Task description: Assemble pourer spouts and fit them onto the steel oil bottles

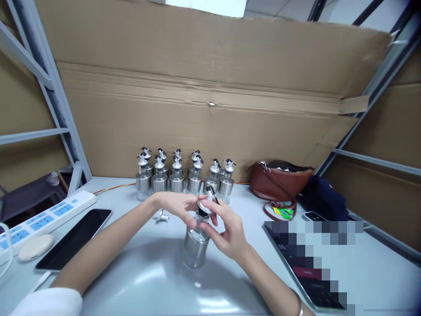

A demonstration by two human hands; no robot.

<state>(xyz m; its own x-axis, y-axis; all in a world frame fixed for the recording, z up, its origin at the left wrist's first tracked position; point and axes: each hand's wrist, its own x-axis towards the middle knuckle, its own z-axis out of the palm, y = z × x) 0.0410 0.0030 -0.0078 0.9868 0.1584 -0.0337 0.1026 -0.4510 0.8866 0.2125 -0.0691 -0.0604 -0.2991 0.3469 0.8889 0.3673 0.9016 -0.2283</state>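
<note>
A glass oil bottle with a metal sleeve (195, 251) stands on the table in front of me. At its mouth sits a silver pour spout (205, 207) with a black flip lid, slightly tilted. My right hand (228, 228) pinches the spout between thumb and fingers, close to the neck. From the other side, my left hand (179, 206) curls around the bottle's neck; some of its fingers are hidden behind the glass. Just left of the bottle, beneath my left hand, a loose silver spout piece (161, 216) lies on the table.
Several similar bottles (159, 181) with spouts stand in rows against the cardboard wall (210, 136). On the left are a power strip (44, 221), a dark tablet (75, 239) and a round white case (36, 247). A brown bag (279, 182) and another tablet (299, 263) lie right.
</note>
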